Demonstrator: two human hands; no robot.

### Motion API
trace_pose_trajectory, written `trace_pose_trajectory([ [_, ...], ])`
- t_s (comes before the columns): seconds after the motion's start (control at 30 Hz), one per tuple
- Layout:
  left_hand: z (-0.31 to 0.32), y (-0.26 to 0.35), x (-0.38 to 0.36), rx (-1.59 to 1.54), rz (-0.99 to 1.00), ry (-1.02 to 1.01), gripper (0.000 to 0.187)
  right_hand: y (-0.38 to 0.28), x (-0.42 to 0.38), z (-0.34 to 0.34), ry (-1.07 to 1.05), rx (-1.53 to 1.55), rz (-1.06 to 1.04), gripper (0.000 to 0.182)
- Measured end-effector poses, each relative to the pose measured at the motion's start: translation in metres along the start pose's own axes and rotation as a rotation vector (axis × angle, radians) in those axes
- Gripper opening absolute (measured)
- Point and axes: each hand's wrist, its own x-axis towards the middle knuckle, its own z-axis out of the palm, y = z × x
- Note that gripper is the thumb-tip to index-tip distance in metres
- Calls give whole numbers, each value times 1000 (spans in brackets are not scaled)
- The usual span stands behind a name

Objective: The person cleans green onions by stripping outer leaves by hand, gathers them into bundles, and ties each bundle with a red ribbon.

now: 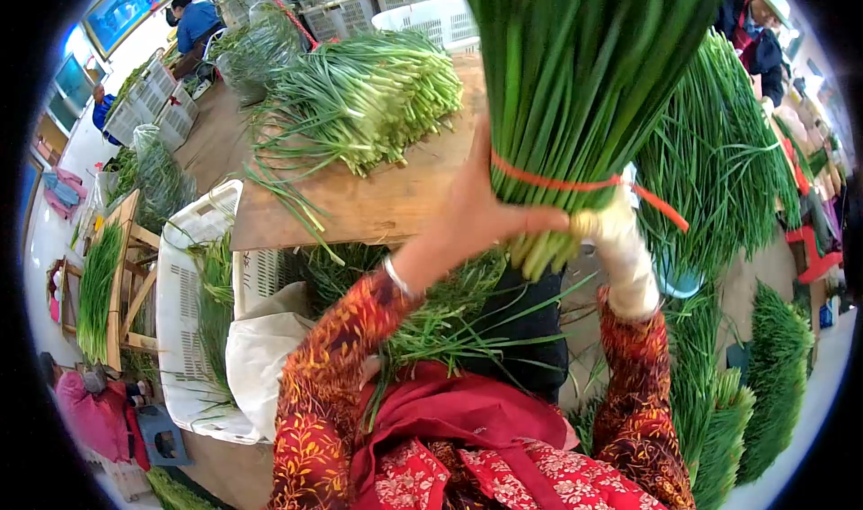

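Observation:
A large bundle of long green stalks (575, 87) stands upright above the table's right end, a red tie (557, 182) round its lower part. My bare left hand (490, 200) is wrapped round the bundle's left side, thumb across the front below the tie. On the right side, my right hand (616, 249), in a pale covering, holds the bundle near its base; its fingers are partly hidden behind the stalks. The tie's loose end sticks out to the right. Cut stalks with pale ends (369, 105) lie piled on the wooden table (315, 209).
White crates (184, 312) with greens stand at the left, beside a wooden stand (126, 285). More greens (710, 150) hang at the right, near a red stool (814, 254). A person in blue (196, 24) sits at the back left; another person (760, 38) is at the upper right.

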Motion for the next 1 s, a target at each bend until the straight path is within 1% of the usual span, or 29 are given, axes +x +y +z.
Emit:
trace_pose_trajectory([
  [0.03, -3, 0, 15, 3, 11, 8, 116, -2, 13, -10, -32, -4, 8, 72],
  [0.07, -6, -1, 28, 71, 44, -18, 119, 6, 25, -22, -49, -4, 14, 63],
  [0.13, -12, -17, 44, 116, 83, -68, 123, 23, 40, -38, -39, 1, 32, 47],
  [0.17, -14, -22, 52, 137, 103, -93, 126, 31, 45, -43, -45, 8, 51, 46],
  [0.2, -17, -27, 51, 204, 14, -152, 125, 41, 43, -43, -35, 20, 62, 46],
  [0.27, -16, -52, 44, 269, -85, -204, 123, 63, 35, -36, 7, 47, 75, 44],
  [0.3, -12, -85, 38, 318, -119, -181, 121, 73, 31, -29, 31, 51, 77, 44],
  [0.4, -11, -112, 34, 343, -259, -198, 115, 87, 28, -13, 73, 47, 76, 42],
  [0.47, -11, -124, 37, 288, -257, -209, 114, 88, 30, -7, 81, 35, 84, 41],
  [0.5, -13, -129, 41, 310, -281, -232, 114, 88, 31, -5, 84, 35, 86, 40],
  [0.57, -14, -124, 45, 333, -303, -254, 113, 90, 32, -3, 88, 36, 88, 39],
  [0.6, -11, -121, 43, 288, -222, -195, 113, 91, 32, -2, 89, 38, 91, 38],
  [0.7, -11, -90, 41, 155, -177, -141, 112, 94, 33, -1, 94, 45, 90, 36],
  [0.73, -10, -78, 40, 155, -159, -128, 112, 92, 35, -4, 96, 49, 92, 36],
  [0.83, -3, -100, 36, 23, -18, -90, 113, 115, 34, -8, 166, -7, 75, 34],
  [0.87, -2, -131, 35, 113, -73, -97, 113, 119, 35, -9, 168, 11, 70, 33],
  [0.9, -2, -148, 36, 209, -126, -104, 113, 119, 37, -10, 150, 65, 72, 33],
  [0.93, -13, -83, 46, 579, -567, -318, 111, 108, 41, -9, 66, 210, 105, 38],
  [0.97, -17, -101, 41, 581, -569, -318, 111, 97, 45, -9, -13, 350, 150, 44],
  [1.0, -19, -132, 35, 438, -346, -247, 106, 85, 47, -11, -75, 329, 171, 43],
])
